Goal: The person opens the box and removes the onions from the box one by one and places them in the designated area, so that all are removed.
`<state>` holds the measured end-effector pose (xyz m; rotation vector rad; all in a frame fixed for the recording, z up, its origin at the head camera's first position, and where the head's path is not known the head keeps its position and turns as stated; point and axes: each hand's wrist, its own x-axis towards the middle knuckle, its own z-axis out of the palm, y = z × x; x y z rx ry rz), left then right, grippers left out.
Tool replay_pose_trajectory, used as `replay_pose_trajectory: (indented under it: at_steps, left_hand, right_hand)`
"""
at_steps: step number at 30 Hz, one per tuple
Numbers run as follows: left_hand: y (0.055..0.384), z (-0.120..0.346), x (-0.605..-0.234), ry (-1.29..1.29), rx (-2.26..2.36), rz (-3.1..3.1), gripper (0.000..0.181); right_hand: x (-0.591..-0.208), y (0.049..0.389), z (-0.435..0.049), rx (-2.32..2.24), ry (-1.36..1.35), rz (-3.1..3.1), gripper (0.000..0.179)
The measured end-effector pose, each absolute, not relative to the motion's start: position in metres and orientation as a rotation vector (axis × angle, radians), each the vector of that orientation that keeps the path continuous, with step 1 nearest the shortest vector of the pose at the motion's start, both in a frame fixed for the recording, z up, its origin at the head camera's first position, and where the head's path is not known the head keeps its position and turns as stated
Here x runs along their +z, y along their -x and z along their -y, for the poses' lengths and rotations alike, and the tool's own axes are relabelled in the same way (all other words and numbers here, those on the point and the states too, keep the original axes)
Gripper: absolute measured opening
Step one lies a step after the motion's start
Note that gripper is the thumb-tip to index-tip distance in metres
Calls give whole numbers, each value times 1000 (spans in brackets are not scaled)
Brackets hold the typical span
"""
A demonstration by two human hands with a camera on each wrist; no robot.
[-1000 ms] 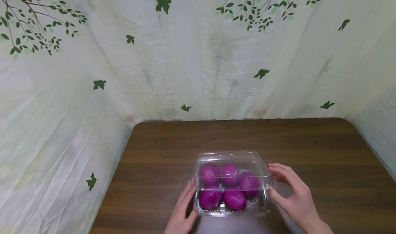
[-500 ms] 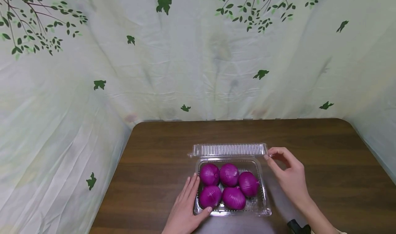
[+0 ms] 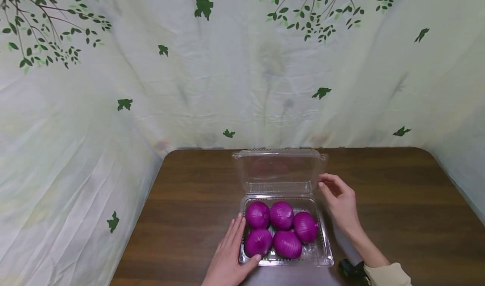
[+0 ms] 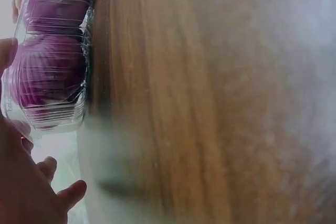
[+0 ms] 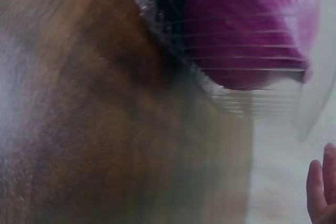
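Observation:
Several purple onions (image 3: 282, 215) lie in the base of a clear plastic clamshell container (image 3: 326, 258). Its hinged lid (image 3: 278, 168) stands raised at the back. My left hand (image 3: 229, 252) rests at the container's front left corner, its straight fingers along the left side and its thumb on the front rim. In the left wrist view, onions (image 4: 50, 69) show through the ribbed wall. Beside the lid's right edge is my right hand (image 3: 341, 199), with thumb and forefinger slightly apart; whether they touch the lid is unclear. An onion (image 5: 249, 30) fills the top of the right wrist view.
The container stands on a brown wooden table (image 3: 189, 202) near its front. Behind and at the sides hangs a pale curtain (image 3: 227, 67) printed with leaves and birds. A black strap device (image 3: 352, 271) is by the right wrist.
The lid has swung up and back from over the onions. My right hand has moved away with it along the right side. My left thumb has come onto the front rim.

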<state>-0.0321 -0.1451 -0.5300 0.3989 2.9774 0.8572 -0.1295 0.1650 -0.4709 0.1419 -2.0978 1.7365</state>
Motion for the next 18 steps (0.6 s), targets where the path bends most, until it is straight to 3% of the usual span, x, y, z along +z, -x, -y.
replay_pose_trajectory:
  at_steps: [7,18]
  left_hand:
    - [31,145,-534,-427,893,-3010,94]
    - [33,145,-535,-443,954,-2979,95]
  right_hand:
    - [-514,153,-176,1849,-96,2177,27]
    - [-522,161,-177,2244,232,2124,38]
